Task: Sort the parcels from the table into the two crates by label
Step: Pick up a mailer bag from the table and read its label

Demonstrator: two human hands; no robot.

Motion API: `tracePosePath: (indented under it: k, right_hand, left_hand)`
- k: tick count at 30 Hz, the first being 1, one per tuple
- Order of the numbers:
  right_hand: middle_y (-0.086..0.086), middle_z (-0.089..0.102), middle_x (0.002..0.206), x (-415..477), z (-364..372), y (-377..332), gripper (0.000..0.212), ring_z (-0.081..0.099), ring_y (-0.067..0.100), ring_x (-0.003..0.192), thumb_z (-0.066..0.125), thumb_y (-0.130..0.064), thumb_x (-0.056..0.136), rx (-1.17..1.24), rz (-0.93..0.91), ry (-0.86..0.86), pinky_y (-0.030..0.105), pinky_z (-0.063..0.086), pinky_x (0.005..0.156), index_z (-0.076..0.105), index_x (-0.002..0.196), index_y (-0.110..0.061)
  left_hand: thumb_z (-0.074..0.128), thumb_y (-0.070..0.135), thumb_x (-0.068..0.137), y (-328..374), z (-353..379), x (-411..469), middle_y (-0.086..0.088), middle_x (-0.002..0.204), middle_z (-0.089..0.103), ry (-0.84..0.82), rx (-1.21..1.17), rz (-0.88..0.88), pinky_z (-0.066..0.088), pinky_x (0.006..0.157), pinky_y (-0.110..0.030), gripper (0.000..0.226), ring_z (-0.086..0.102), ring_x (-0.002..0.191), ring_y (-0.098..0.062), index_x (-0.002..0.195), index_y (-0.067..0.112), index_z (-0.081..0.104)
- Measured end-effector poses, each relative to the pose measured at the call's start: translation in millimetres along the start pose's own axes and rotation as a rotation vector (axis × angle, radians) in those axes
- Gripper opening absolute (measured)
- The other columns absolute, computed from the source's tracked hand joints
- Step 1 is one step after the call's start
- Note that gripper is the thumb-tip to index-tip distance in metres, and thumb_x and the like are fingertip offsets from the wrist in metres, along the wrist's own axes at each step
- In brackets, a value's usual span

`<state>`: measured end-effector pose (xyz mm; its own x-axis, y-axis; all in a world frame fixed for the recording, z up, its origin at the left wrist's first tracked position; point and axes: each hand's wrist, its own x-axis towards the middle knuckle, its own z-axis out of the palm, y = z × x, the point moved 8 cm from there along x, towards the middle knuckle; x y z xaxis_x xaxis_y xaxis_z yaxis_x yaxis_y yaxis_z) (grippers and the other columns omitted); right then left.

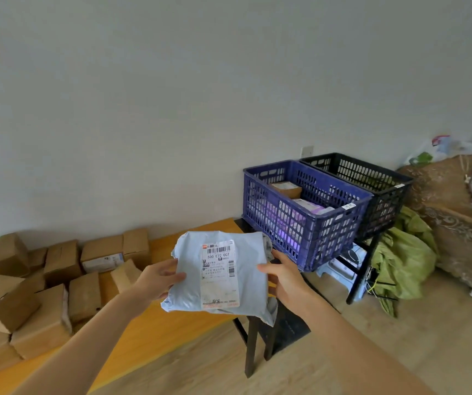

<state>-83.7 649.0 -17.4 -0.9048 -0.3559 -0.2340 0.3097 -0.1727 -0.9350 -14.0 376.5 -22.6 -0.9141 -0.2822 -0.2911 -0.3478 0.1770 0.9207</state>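
I hold a pale blue soft-bag parcel [190, 276] with a white shipping label facing me, above the right end of the orange table [154, 334]. My left hand [157, 280] grips its left edge and my right hand [286, 277] grips its right edge. Several brown cardboard parcels [55, 280] lie piled on the table at the left. A blue crate [300, 223] stands just beyond the held parcel, with a brown box and a purple bag inside. A black crate [377, 189] sits against its right side; its inside is hidden.
Both crates rest on a dark stand [363, 269]. A green sack [403, 263] lies on the floor under the black crate. A brown patterned sofa [457, 223] with plastic bags on it fills the right side. A plain wall stands behind.
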Motion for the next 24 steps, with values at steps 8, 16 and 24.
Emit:
tracePosePath:
  k: [8,16,24]
  right_hand:
    - [0.011,0.065,0.116,-8,-86,-13,0.044,0.064,0.033,0.105,0.066,0.002,0.082,0.052,-0.031,0.209,0.048,0.054,0.087,0.057,0.120,-0.020]
    - [0.011,0.067,0.113,1,-180,-47,0.041,0.066,0.031,0.098,0.066,-0.002,0.084,0.106,-0.051,0.257,0.037,0.056,0.068,0.057,0.121,-0.017]
    - [0.010,0.066,0.115,23,-287,-105,0.039,0.066,0.029,0.099,0.068,-0.007,0.087,0.104,-0.107,0.254,0.036,0.054,0.068,0.053,0.120,-0.020]
  left_hand:
    - [0.069,0.013,0.087,34,83,30,-0.007,0.115,0.068,-0.146,0.047,0.022,0.053,0.092,-0.041,0.054,0.066,0.102,-0.025,0.137,0.019,0.051]
    - [0.069,0.013,0.087,90,171,58,-0.007,0.113,0.068,-0.199,0.106,0.066,0.054,0.074,-0.031,0.050,0.066,0.094,-0.023,0.135,0.020,0.054]
    - [0.071,0.021,0.087,134,270,87,-0.004,0.110,0.070,-0.124,0.071,0.065,0.055,0.090,-0.043,0.044,0.067,0.099,-0.026,0.129,0.021,0.059]
